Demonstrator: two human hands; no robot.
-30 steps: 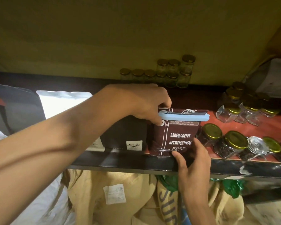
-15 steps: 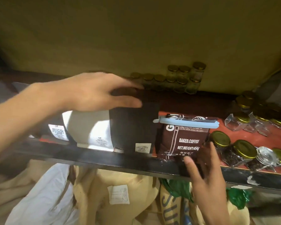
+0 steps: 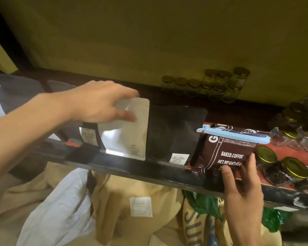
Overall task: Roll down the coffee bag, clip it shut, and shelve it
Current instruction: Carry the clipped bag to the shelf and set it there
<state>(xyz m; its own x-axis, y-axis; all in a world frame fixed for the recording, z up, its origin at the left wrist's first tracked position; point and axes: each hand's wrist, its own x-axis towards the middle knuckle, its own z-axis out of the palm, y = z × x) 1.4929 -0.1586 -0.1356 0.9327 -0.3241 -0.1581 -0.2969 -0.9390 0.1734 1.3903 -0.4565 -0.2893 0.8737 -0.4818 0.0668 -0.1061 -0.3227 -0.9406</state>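
A dark brown coffee bag (image 3: pixel 226 151) printed "BAKED.COFFEE" stands upright on the shelf (image 3: pixel 149 170), its top rolled down and held by a light blue clip (image 3: pixel 233 134). My right hand (image 3: pixel 242 190) rests against the bag's lower right front, fingers spread and touching it. My left hand (image 3: pixel 100 103) is farther left, pinching the top edge of a white pouch (image 3: pixel 130 132) that stands two bags over from the coffee bag.
A black pouch (image 3: pixel 174 132) stands between the white pouch and the coffee bag. Gold-lidded glass jars (image 3: pixel 281 164) crowd the shelf's right side, with more jars (image 3: pixel 212 84) at the back wall. Burlap sacks (image 3: pixel 135 206) and a white sack (image 3: pixel 60 210) lie below the shelf.
My left hand let go of the coffee bag's clipped top, swung left and took hold of the white pouch's top. My right hand stayed at the coffee bag's lower front.
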